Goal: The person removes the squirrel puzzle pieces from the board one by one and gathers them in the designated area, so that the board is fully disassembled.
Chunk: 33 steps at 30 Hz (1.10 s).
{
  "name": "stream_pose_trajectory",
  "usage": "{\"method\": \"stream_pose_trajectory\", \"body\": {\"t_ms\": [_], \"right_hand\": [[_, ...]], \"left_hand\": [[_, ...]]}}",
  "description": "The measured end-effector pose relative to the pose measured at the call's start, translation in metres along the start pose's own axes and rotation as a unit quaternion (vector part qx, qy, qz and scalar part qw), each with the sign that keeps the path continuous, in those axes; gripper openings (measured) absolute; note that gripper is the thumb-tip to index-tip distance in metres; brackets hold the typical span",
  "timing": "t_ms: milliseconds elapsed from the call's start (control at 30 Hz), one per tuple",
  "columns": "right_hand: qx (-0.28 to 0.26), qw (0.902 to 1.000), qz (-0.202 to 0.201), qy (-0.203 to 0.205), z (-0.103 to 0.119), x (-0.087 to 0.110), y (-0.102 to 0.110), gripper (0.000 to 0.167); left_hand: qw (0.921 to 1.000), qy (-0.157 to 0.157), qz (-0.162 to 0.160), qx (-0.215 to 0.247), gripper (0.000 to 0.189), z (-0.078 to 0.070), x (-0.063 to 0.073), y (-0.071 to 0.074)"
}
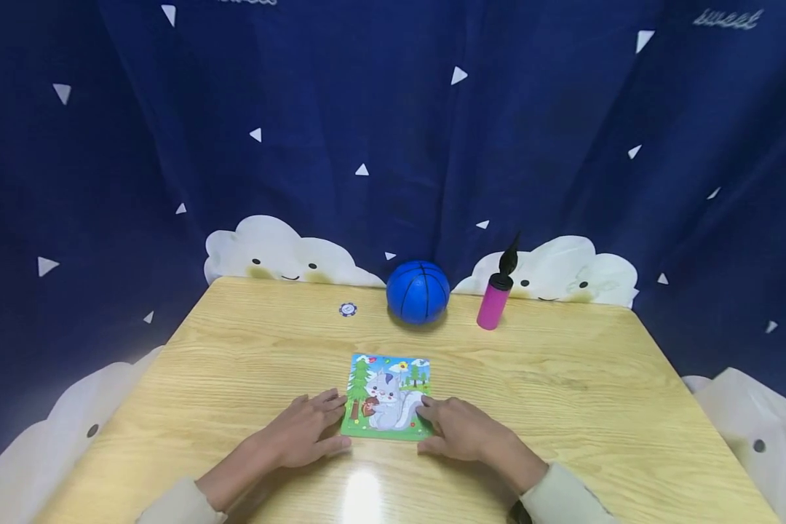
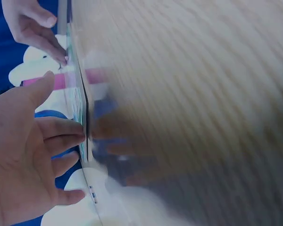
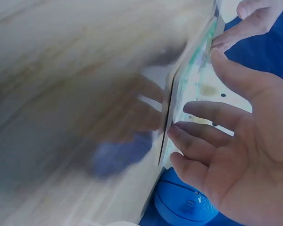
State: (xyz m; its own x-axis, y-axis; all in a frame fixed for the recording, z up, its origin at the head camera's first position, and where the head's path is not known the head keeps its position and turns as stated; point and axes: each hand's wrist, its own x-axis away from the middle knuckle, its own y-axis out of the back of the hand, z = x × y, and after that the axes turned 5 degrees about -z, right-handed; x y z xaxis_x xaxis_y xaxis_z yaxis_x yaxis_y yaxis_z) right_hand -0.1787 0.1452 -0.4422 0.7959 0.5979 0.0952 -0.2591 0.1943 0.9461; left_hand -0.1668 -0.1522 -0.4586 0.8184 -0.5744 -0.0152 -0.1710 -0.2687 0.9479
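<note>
A thin, flat picture board [image 1: 383, 371] lies on the wooden table, showing a grey squirrel with an acorn among green trees. At its left edge is my left hand [image 1: 303, 431], fingers extended and fingertips right at the side. My right hand [image 1: 466, 431] is on the opposite side, its fingertips overlapping the right edge of the picture. In the left wrist view, the left hand's [image 2: 23, 146] fingers reach the board's edge with the thumb raised apart. The right wrist view shows the right hand [image 3: 245, 146] with loosely bent fingers against the board's [image 3: 179, 94] edge.
Behind the board, a blue basketball [image 1: 418, 292] sits near the table's [image 1: 255, 349] back edge. A pink cylinder with a black top [image 1: 493, 307] stands to its right, and a small round poker chip [image 1: 348, 309] lies to its left. A dark blue curtain [image 1: 393, 131] hangs behind.
</note>
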Motion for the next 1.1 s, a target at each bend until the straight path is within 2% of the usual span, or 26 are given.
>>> {"method": "stream_pose_trajectory", "body": {"t_ms": [167, 267, 400, 500, 600, 700, 800, 967, 1100], "right_hand": [[-0.071, 0.9965, 0.028, -0.034, -0.005, -0.003, 0.012, 0.064], [-0.081, 0.9962, 0.005, -0.030, -0.012, -0.009, 0.018, 0.057], [-0.097, 0.9924, -0.056, -0.051, -0.023, -0.023, 0.022, 0.044], [-0.114, 0.9852, -0.101, -0.079, -0.032, -0.036, 0.023, 0.034], [-0.113, 0.9808, -0.126, -0.097, -0.040, -0.050, 0.021, 0.025], [-0.116, 0.9789, -0.123, -0.114, -0.045, -0.062, 0.018, 0.021], [-0.131, 0.9766, -0.110, -0.130, -0.046, -0.071, 0.014, 0.022], [-0.134, 0.9756, -0.100, -0.143, -0.045, -0.081, 0.007, 0.021], [-0.123, 0.9764, -0.098, -0.148, -0.043, -0.086, 0.004, 0.021]], "left_hand": [[0.9986, -0.018, -0.041, -0.027, 0.062, -0.003, -0.009, -0.001], [0.9980, -0.031, -0.046, -0.031, 0.063, -0.008, -0.018, 0.000], [0.9988, -0.041, -0.021, -0.017, 0.064, -0.019, -0.034, -0.002], [0.9990, -0.044, 0.002, -0.010, 0.066, -0.027, -0.045, -0.007], [0.9986, -0.047, 0.013, -0.018, 0.068, -0.035, -0.056, -0.011], [0.9987, -0.038, 0.018, -0.031, 0.069, -0.040, -0.065, -0.014], [0.9987, -0.017, 0.036, -0.033, 0.070, -0.043, -0.071, -0.016], [0.9974, 0.013, 0.067, -0.023, 0.072, -0.045, -0.073, -0.019], [0.9975, 0.011, 0.064, -0.029, 0.072, -0.042, -0.073, -0.024]]}}
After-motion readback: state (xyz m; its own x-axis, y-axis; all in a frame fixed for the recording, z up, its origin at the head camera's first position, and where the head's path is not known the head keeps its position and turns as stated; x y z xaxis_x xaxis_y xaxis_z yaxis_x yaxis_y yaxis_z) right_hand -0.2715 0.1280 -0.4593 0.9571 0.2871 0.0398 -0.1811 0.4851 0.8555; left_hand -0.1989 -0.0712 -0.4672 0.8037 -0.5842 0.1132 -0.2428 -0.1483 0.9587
